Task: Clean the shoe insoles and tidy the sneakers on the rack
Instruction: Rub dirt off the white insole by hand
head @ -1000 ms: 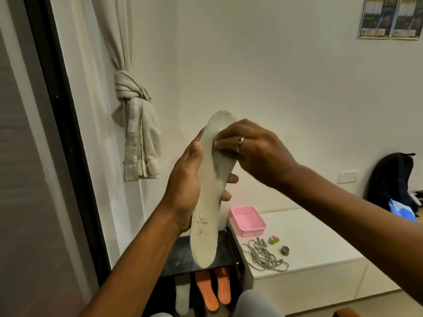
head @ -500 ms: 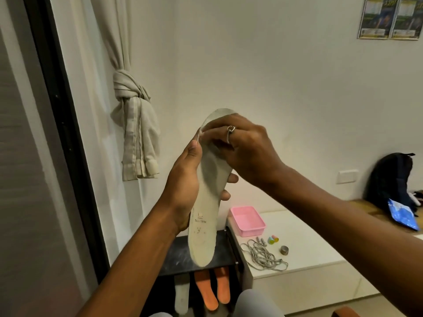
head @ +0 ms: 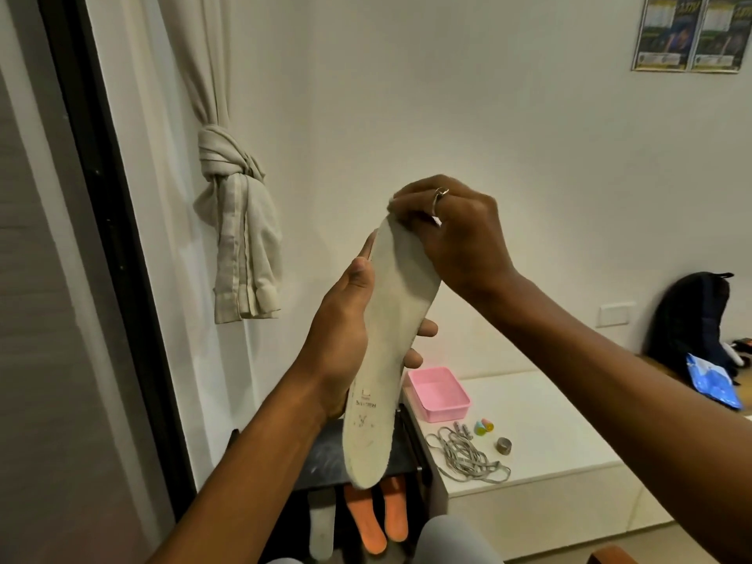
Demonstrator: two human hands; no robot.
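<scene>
Pale insole (head: 386, 352) held upright mid-air above the dark rack (head: 325, 453), toe up. Left hand (head: 342, 331) grip clasps its middle; right hand (head: 451, 234) grip presses a white wipe (head: 392, 205) on the toe. Orange insoles (head: 378, 519) below; pink tray (head: 439, 394) on white bench (head: 549, 433).

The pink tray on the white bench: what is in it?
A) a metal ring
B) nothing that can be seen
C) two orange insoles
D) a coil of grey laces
B: the pink tray shows only its bare inside, while the grey laces lie apart from it on the white bench.
</scene>
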